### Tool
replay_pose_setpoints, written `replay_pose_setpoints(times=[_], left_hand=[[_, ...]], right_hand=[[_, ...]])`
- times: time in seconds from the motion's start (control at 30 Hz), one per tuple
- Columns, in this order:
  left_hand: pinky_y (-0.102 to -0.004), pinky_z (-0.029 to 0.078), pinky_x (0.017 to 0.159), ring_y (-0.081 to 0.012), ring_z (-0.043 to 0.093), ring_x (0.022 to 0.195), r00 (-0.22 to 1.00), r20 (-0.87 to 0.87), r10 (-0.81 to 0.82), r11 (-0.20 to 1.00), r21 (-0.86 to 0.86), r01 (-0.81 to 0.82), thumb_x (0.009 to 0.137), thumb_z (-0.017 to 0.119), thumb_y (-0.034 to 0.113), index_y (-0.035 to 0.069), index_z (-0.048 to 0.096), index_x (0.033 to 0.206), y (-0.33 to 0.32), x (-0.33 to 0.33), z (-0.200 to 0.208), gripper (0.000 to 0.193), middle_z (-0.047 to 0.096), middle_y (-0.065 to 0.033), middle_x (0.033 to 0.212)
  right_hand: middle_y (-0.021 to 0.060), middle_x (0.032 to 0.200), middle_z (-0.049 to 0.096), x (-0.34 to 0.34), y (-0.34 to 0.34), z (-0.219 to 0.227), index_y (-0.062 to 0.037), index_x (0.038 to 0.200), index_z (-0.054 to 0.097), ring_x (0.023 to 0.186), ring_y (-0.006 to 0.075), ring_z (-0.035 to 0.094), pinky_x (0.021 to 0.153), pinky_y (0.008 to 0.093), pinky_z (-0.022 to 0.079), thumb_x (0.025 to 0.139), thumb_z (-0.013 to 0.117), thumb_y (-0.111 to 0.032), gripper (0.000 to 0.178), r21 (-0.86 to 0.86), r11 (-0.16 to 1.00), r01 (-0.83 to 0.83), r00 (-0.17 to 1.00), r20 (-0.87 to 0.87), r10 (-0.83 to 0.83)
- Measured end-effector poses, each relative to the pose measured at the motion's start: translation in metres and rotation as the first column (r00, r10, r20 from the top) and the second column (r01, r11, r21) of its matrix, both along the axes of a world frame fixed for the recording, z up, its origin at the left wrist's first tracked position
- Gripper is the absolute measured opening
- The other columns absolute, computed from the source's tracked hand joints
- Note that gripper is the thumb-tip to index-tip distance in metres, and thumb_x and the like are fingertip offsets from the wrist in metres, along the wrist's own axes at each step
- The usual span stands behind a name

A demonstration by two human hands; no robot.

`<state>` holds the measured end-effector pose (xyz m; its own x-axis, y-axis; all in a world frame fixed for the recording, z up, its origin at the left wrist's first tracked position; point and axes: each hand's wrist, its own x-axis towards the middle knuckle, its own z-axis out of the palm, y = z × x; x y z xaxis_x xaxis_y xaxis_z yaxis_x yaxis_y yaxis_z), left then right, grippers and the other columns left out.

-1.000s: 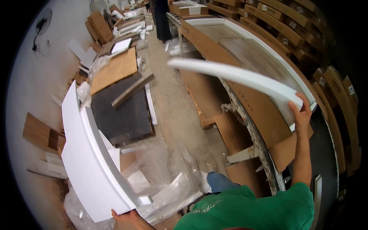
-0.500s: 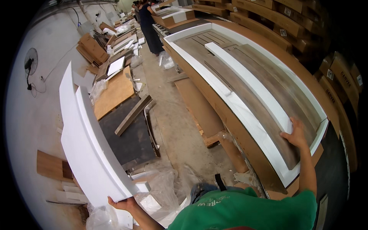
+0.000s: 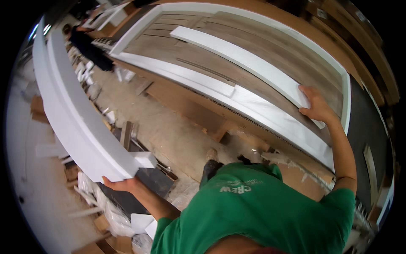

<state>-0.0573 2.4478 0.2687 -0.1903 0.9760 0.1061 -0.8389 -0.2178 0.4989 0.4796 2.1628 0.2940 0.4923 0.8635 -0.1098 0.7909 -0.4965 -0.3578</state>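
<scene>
head view, as i follow it from a distance. a dark-topped bench (image 3: 363, 122) bears an open cardboard carton (image 3: 262, 134), edged with white foam lining (image 3: 281, 120) around brown wood-grained panels (image 3: 203, 61). stacked cartons (image 3: 359, 48) line the upper right; a person in dark clothing (image 3: 89, 47) stands at upper left, and scraps lie about the concrete floor (image 3: 169, 120).

the white strip (image 3: 241, 55) is plain, narrow and straight-edged, bowed in my fisheye view. it is over the brown panels inside the carton, its long axis running from the right hand (image 3: 315, 103) toward upper left, roughly along the carton. the right fingers and thumb are clamped across its near end.

the large white panel (image 3: 78, 112), smooth and pale, has a raised rib along its right side and a short block (image 3: 146, 160) projecting near its lower end. held left of the carton, its long axis rises toward upper left. i see the left hand (image 3: 120, 185) gripping the lower edge, its fingers partly hidden.
</scene>
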Motion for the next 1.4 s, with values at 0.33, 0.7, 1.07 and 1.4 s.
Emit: replay_pose_setpoints(times=[0.33,0.7,1.07,1.4], left_hand=[[-0.0453,0.034,0.097,-0.032,0.044,0.114,0.972,-0.029,-0.232,0.972,-0.034,0.231,0.074,0.057,0.031,0.001,0.039,0.126,0.184,0.021,0.006,0.062,0.047,-0.0141,0.124],[-0.0479,0.036,0.097,-0.0314,0.048,0.111,0.994,-0.02,-0.105,0.99,-0.102,0.102,0.072,0.059,0.029,0.004,0.044,0.123,0.187,0.021,0.028,0.059,0.051,-0.0124,0.121],[-0.0487,0.037,0.096,-0.0312,0.047,0.111,0.995,-0.039,-0.095,0.988,-0.128,0.089,0.07,0.06,0.028,0.006,0.043,0.125,0.178,0.028,0.038,0.062,0.049,-0.012,0.122],[-0.0504,0.032,0.097,-0.0333,0.04,0.116,0.988,-0.133,-0.073,0.98,-0.195,0.046,0.064,0.061,0.026,0.005,0.04,0.127,0.183,0.02,0.026,0.07,0.044,-0.0151,0.126]], right_hand=[[0.0145,0.122,0.047,-0.098,0.117,0.003,-0.0096,0.11,0.057,0.108,0.0336,0.048,0.093,0.0373,0.042,0.073,0.068,-0.014,0.039,0.182,0.959,-0.215,0.974,0.108,0.198],[0.0158,0.121,0.045,-0.108,0.219,-0.044,-0.0058,0.117,0.051,0.106,0.0316,0.044,0.086,0.0361,0.044,0.074,0.064,-0.012,0.045,0.032,0.847,-0.53,0.845,0.104,0.524],[0.0169,0.119,0.046,-0.105,0.231,-0.058,0.0005,0.112,0.051,0.104,0.032,0.046,0.083,0.0378,0.046,0.079,0.049,-0.008,0.034,0.143,0.82,-0.555,0.831,0.047,0.555],[0.0121,0.113,0.055,-0.072,0.219,-0.064,-0.0014,0.1,0.06,0.101,0.0315,0.051,0.085,0.0373,0.044,0.079,0.056,-0.002,0.022,0.395,0.837,-0.379,0.847,-0.217,0.486]])
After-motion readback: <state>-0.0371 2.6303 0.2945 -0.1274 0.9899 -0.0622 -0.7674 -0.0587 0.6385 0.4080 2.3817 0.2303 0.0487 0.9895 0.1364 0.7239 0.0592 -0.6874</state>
